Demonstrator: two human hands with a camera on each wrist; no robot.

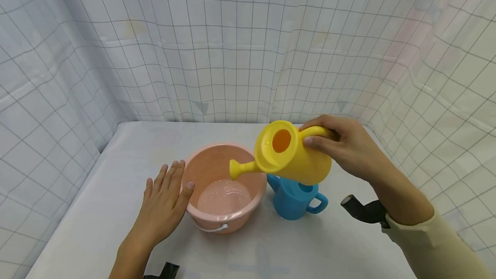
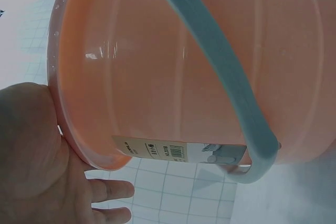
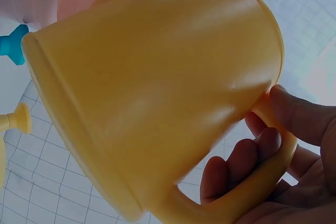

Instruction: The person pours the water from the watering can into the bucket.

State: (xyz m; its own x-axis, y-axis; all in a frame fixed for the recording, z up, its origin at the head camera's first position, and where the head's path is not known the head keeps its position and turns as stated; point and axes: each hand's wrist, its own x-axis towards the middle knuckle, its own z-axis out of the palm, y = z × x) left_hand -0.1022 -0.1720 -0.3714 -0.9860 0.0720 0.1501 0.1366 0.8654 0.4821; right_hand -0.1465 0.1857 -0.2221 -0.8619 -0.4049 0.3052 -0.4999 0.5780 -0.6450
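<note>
My right hand (image 1: 348,145) grips the handle of a yellow watering can (image 1: 290,158) and holds it tilted, its spout over a pink bucket (image 1: 244,216). In the right wrist view, fingers curl through the handle of the can (image 3: 157,87). My left hand (image 1: 164,203) lies flat with straight fingers against the bucket's left rim, also seen in the left wrist view beside the bucket (image 2: 142,77). Ripples show at the bottom of the bucket. A blue watering can (image 1: 292,203) stands upright right of the bucket, partly hidden by the yellow can.
The bucket's pale handle (image 1: 211,228) hangs down at its front. A white table (image 1: 147,141) lies underneath, with grid-patterned curtains (image 1: 232,55) on its back and sides. At the left edge of the right wrist view shows another yellow flared piece (image 3: 20,118).
</note>
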